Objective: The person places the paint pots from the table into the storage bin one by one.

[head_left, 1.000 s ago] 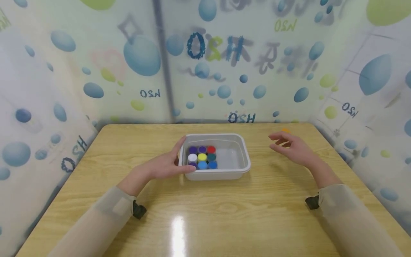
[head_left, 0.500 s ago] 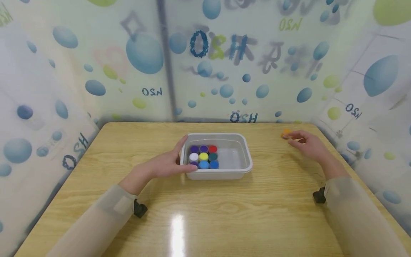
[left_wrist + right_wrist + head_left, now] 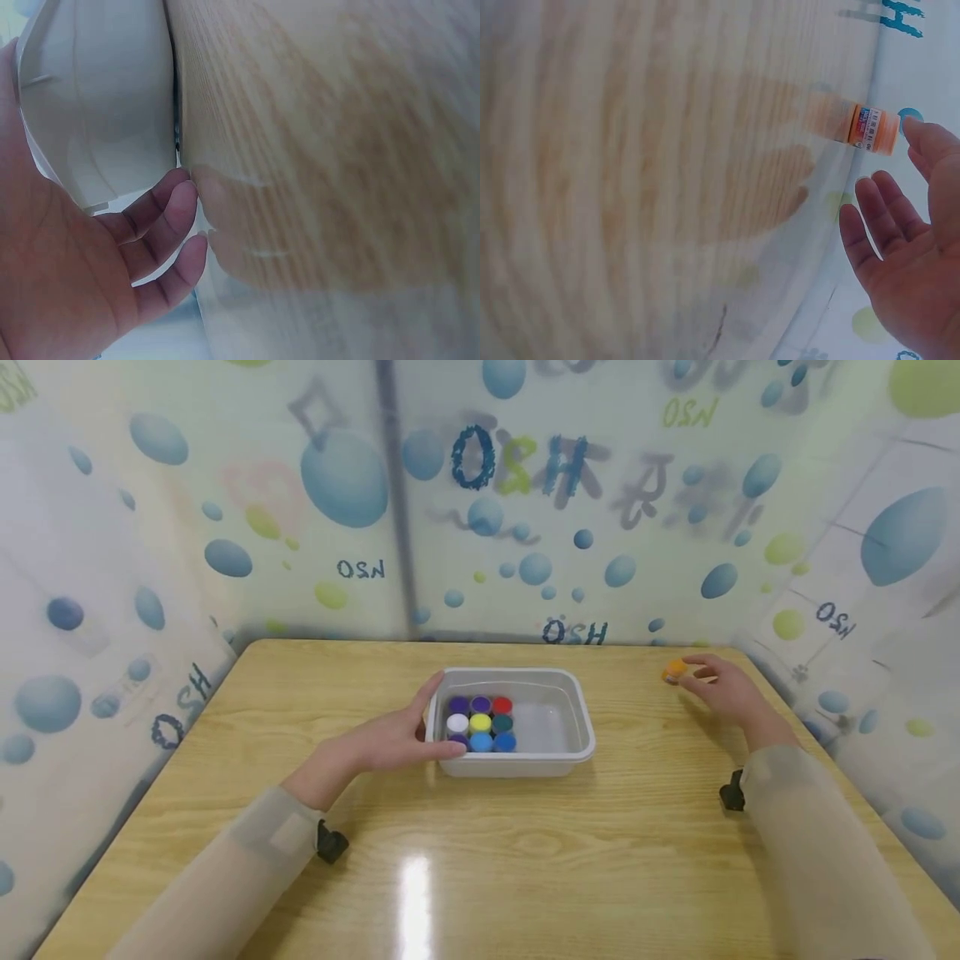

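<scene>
A white plastic tub [image 3: 510, 767] stands mid-table, with several small paint jars [image 3: 480, 723] with coloured caps grouped in its left part. My left hand [image 3: 382, 745] grips the tub's left end, thumb over the front rim; in the left wrist view other fingers [image 3: 184, 206] curl near its base. At the back right stands a small orange paint jar [image 3: 674, 672], with a printed label visible in the right wrist view. My right hand [image 3: 727, 692] is at the jar's right side, with thumb and forefinger beside its cap. Whether they touch it is hard to tell.
Wooden tabletop [image 3: 525, 860] surrounds the tub. A patterned curtain-like wall [image 3: 480, 585] rises directly behind the table's back edge, close to the orange jar, and similar walls flank both sides. Each sleeve has a dark wrist device [image 3: 733, 792] near the cuff.
My right hand has moved right and back to the orange jar, its fingers coming up against the jar's side. The left hand keeps its hold on the tub. The head view has shifted slightly.
</scene>
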`<state>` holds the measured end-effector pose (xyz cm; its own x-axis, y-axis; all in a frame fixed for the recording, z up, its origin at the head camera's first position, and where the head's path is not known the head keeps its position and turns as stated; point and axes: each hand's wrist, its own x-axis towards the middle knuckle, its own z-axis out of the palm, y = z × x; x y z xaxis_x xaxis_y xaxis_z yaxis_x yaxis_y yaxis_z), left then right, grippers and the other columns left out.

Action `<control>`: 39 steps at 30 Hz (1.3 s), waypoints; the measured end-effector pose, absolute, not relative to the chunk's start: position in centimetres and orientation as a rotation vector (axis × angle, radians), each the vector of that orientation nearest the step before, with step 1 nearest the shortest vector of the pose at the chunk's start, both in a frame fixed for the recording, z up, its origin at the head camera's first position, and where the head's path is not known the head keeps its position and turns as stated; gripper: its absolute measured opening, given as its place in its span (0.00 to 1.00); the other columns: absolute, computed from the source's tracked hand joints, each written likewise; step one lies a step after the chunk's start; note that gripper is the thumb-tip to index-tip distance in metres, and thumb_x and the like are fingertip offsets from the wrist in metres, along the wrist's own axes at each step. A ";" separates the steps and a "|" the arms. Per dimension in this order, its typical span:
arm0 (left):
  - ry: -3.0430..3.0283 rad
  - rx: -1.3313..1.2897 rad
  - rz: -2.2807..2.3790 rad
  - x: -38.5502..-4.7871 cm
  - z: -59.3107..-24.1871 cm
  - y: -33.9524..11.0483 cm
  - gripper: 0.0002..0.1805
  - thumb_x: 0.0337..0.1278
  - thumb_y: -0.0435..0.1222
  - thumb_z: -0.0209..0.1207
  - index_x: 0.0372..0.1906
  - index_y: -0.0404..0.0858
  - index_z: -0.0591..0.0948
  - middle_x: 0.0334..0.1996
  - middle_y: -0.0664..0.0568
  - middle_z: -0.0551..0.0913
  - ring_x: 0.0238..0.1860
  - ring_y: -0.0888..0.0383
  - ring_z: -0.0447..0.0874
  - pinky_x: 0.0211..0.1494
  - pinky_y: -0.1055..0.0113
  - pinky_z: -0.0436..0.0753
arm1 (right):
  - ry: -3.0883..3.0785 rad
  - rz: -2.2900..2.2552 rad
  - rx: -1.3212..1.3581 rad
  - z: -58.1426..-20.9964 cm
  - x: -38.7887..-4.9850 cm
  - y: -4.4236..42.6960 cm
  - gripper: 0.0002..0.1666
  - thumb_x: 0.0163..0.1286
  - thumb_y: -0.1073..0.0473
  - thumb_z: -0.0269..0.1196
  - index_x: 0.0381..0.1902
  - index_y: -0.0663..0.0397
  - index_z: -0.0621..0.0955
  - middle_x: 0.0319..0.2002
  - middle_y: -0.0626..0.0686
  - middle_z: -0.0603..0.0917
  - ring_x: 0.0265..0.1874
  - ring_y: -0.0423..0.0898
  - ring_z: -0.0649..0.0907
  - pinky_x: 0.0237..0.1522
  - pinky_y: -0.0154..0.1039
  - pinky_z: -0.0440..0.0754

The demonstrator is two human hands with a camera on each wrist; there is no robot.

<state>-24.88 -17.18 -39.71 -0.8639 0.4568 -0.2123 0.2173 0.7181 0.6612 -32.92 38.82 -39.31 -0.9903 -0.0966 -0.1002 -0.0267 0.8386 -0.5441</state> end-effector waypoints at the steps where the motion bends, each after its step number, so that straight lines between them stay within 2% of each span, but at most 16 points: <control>1: 2.561 0.525 0.921 -24.9 -39.7 -17.2 0.70 0.61 0.76 0.64 0.88 0.67 0.26 0.75 0.38 0.77 0.62 0.48 0.83 0.73 0.43 0.79 | 2.896 -0.844 -0.095 -39.4 -33.1 38.8 0.43 0.89 0.40 0.54 0.87 0.61 0.60 0.76 0.79 0.67 0.74 0.77 0.70 0.71 0.74 0.71; 10: 2.557 0.552 0.933 -24.7 -39.5 -17.2 0.70 0.63 0.75 0.63 0.89 0.63 0.26 0.76 0.35 0.75 0.64 0.46 0.83 0.74 0.40 0.78 | 2.870 -0.843 -0.064 -39.5 -34.0 38.5 0.47 0.88 0.40 0.56 0.88 0.61 0.57 0.75 0.82 0.66 0.73 0.78 0.68 0.74 0.75 0.67; 16: 2.570 0.531 0.923 -24.7 -39.6 -17.1 0.70 0.61 0.76 0.64 0.89 0.67 0.27 0.73 0.38 0.78 0.61 0.49 0.84 0.70 0.44 0.80 | 2.853 -0.851 -0.027 -39.7 -34.1 38.2 0.47 0.87 0.39 0.56 0.88 0.62 0.57 0.74 0.81 0.67 0.72 0.78 0.69 0.74 0.74 0.66; 20: 2.565 0.524 0.921 -24.6 -39.6 -17.1 0.70 0.61 0.76 0.64 0.89 0.66 0.27 0.71 0.39 0.80 0.59 0.49 0.83 0.67 0.46 0.81 | 2.847 -0.873 0.009 -39.9 -34.2 38.2 0.47 0.86 0.38 0.59 0.86 0.62 0.61 0.74 0.79 0.68 0.70 0.77 0.70 0.74 0.72 0.68; 27: 2.551 0.519 0.941 -24.7 -39.4 -17.1 0.70 0.61 0.76 0.64 0.89 0.67 0.27 0.74 0.39 0.77 0.63 0.48 0.83 0.73 0.42 0.78 | 2.812 -0.934 0.032 -39.9 -34.0 38.3 0.48 0.81 0.36 0.65 0.81 0.63 0.66 0.76 0.76 0.67 0.70 0.74 0.71 0.72 0.71 0.70; 39: 2.562 0.506 0.926 -24.7 -39.5 -17.1 0.70 0.60 0.77 0.64 0.89 0.67 0.26 0.73 0.38 0.78 0.62 0.48 0.83 0.72 0.42 0.79 | 2.840 -0.856 -0.059 -39.6 -32.9 37.9 0.47 0.79 0.35 0.68 0.79 0.65 0.73 0.78 0.75 0.69 0.69 0.72 0.76 0.66 0.65 0.77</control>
<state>-24.69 -17.14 -39.54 -0.8674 0.4477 -0.2172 0.2053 0.7196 0.6634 -32.88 37.91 -39.58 -0.9841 -0.0877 -0.1547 0.0124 0.8339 -0.5518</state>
